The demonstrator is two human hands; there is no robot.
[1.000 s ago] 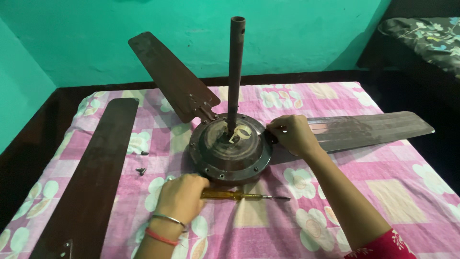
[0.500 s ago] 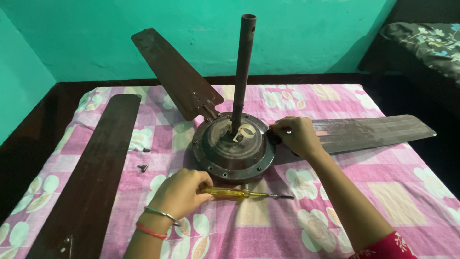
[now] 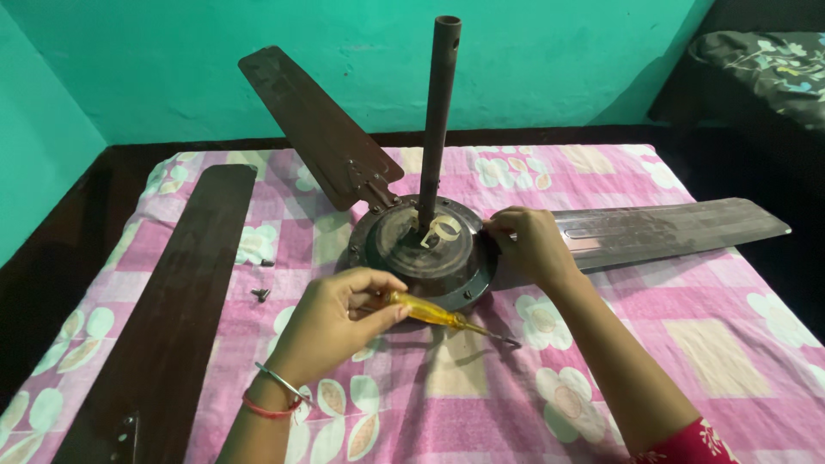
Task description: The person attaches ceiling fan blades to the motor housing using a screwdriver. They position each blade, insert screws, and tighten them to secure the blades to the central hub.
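The ceiling fan motor (image 3: 425, 253) sat mid-bed on the pink floral bedspread (image 3: 722, 344), looking heavy and rigid, best steadied by its rim. The right hand (image 3: 526, 245) was closed there, on the root of the attached blade (image 3: 670, 230). A loose blade (image 3: 185, 309) lay by the left edge. The screwdriver (image 3: 438, 315), light and slick-handled, was pinched in the left hand (image 3: 335, 322); a second earlier it lay flat under that hand, now it was lifted

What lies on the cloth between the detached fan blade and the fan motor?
In the head view, two small dark screws lie between the detached blade and the motor.
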